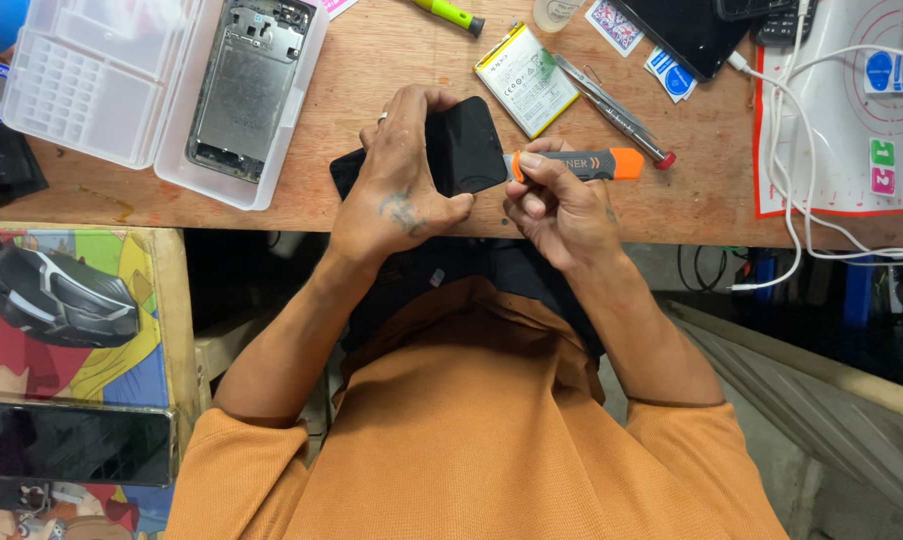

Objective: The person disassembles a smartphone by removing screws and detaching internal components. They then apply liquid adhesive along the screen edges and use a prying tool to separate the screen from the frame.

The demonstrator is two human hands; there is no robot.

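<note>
Gripping black phone (463, 148), orange-grey tool (583, 163), white-yellow battery (525, 78)

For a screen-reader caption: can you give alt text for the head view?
The left hand holds a black phone at the edge of a wooden bench, while the right hand holds an orange-and-grey tool to its side.

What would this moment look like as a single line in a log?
left hand: holds black phone on wooden bench | right hand: grips orange-grey tool at phone's edge | nearby: battery, tweezers
</note>
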